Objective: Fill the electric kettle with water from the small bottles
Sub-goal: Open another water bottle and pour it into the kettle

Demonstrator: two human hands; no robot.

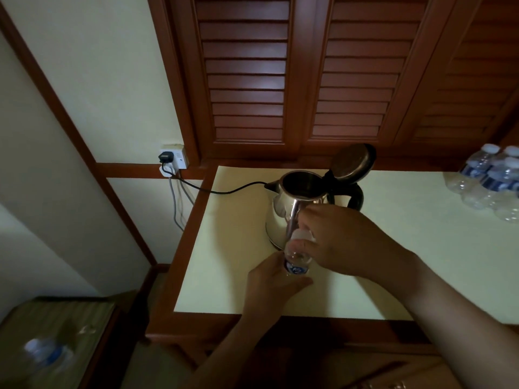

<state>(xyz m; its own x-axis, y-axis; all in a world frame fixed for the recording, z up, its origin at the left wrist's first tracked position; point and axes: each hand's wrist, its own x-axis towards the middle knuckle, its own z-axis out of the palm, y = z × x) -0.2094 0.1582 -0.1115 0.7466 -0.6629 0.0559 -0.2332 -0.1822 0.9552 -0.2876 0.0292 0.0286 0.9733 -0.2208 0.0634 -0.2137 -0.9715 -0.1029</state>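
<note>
A steel electric kettle (283,211) stands on the pale counter (238,234) with its lid flipped up and open. Just in front of it a small clear water bottle (297,259) with a blue label stands upright. My left hand (269,282) grips the bottle's lower body. My right hand (337,240) comes in from the right, its fingers curled round the white cap (302,235) at the bottle's top. The bottle's base is hidden behind my left hand.
Several more small bottles (488,181) are grouped at the counter's far right. The kettle's black cord (224,190) runs left to a wall socket (172,160). Louvred wooden doors stand behind. One blurred bottle (46,353) lies on a low striped surface at bottom left.
</note>
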